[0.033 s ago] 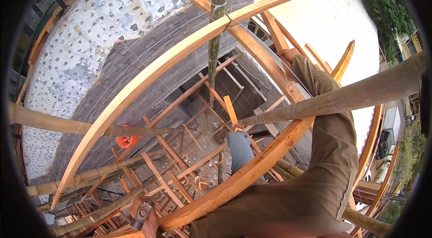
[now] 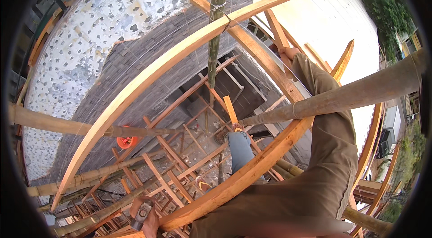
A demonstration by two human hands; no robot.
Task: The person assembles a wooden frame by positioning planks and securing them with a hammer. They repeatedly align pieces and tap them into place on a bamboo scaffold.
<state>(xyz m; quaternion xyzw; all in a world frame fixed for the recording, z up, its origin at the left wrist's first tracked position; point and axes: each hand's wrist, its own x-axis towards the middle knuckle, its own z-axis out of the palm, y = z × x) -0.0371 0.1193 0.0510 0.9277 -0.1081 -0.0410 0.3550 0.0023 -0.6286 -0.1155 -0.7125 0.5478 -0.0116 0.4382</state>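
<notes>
My right hand (image 2: 290,53), at the end of a brown sleeve, is closed round a short wooden strip (image 2: 276,28) at the upper right. Beside it a long wooden beam (image 2: 258,51) slants down toward a bamboo pole. At the lower left, my left hand (image 2: 152,223) has its fingers wrapped round a small grey boxy tool with a round face (image 2: 142,214), which looks like a tape measure. That hand is next to the lower end of a curved-looking timber (image 2: 238,186) running under my right arm. Thin pale lines cross near the right hand.
An upright bamboo post (image 2: 213,53) is tied to a long timber (image 2: 135,85). A thick bamboo pole (image 2: 360,98) crosses at the right. Below are my jeans leg (image 2: 243,152), sandalled feet, a lattice of wooden battens, and an orange bucket (image 2: 127,142). A spotted white wall (image 2: 108,8) rises at the left.
The upper end of the wooden strip in my right hand has swung slightly to the right. My left hand and the grey tool have hardly moved.
</notes>
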